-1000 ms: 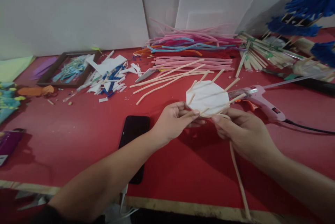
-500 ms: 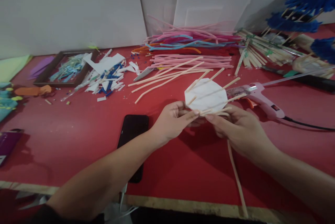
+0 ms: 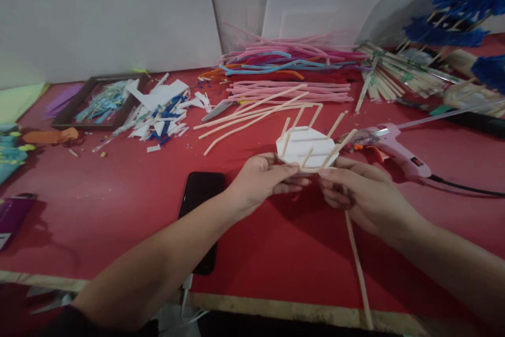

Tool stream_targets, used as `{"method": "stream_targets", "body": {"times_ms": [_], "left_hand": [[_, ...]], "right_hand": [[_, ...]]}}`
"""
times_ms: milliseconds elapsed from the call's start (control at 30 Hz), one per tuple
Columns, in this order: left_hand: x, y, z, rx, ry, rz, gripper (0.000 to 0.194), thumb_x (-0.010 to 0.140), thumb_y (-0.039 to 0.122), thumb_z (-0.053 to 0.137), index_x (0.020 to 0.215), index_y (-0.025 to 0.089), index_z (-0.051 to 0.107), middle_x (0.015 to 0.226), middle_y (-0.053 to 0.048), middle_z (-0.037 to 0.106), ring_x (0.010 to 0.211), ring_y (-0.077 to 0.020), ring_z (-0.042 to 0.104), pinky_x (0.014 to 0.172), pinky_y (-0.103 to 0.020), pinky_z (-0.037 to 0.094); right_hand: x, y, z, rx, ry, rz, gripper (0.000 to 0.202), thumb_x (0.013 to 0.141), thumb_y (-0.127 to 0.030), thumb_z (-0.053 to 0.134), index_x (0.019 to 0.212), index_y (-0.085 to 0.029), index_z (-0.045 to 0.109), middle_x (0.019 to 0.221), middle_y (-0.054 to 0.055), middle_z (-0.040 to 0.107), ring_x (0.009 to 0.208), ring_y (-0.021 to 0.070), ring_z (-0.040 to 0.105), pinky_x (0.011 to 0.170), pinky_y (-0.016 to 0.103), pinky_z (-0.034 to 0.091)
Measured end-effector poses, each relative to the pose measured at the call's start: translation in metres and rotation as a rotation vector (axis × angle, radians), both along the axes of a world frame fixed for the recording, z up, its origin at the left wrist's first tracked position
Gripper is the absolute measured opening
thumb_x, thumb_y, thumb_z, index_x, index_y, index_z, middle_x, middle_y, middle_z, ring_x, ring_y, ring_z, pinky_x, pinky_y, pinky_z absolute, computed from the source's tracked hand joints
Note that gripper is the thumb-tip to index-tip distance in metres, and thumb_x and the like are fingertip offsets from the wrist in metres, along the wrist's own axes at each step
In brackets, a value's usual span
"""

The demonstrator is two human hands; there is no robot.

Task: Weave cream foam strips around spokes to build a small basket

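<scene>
With left hand and right hand nearly meeting just above a broad red counter. On the left, reaching in with forearm slanted up from the lower left, thumb laid on top and pointing right, fingers bent underneath. On the right, mirroring that from the lower right, with thumb pointing left and fingers curled inward below.

Along the back of the counter, heaped in front of white panels: long, thin pink, blue and orange stems. Farther left, lying flat: a dark brown rectangular frame. Just beyond the right hand, resting on its side: a pale pink glue gun with a black cord. Partly covered by the left forearm: a black rectangular phone.

Between both hands, held tilted and off the counter: a white flat octagonal piece, gripped at its near left edge by the left hand in a narrow pinch. Pinched in the right hand against the near right edge: a long thin beige strip, trailing below toward the counter's front edge. Around the octagon's rim, standing up and leaning slightly: short beige posts.
</scene>
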State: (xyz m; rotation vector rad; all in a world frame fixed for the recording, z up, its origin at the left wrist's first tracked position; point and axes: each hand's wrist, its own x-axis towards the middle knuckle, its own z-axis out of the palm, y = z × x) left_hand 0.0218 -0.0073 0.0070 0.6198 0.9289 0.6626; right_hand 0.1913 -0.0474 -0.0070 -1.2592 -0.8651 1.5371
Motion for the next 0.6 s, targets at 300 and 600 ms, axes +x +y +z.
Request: {"method": "stream_targets", "body": {"times_ms": [300,600], "left_hand": [[-0.0013,-0.0049,-0.0013,0.091,0.012,-0.024,0.021,0.074,0.010,0.082,0.088,0.011,0.067,0.067,-0.002,0.075,0.060,-0.0129,0.072,0.066,-0.026,0.060],[-0.0001,-0.0060,0.0001,0.115,0.017,-0.040,0.038,0.062,0.019,0.092,0.089,0.013,0.067,0.065,-0.001,0.075,0.059,-0.0123,0.073,0.062,-0.022,0.059]], "right_hand": [[0.0004,-0.0015,0.0011,0.002,-0.025,-0.001,0.041,0.055,-0.048,0.088,0.066,-0.020,0.060,0.046,-0.009,0.040,0.038,0.0023,0.024,0.037,0.021,0.016],[-0.0006,-0.0039,-0.0004,-0.039,-0.105,-0.034,0.053,0.050,-0.047,0.090,0.089,-0.018,0.069,0.051,-0.008,0.051,0.042,0.0039,0.030,0.040,0.022,0.019]]}}
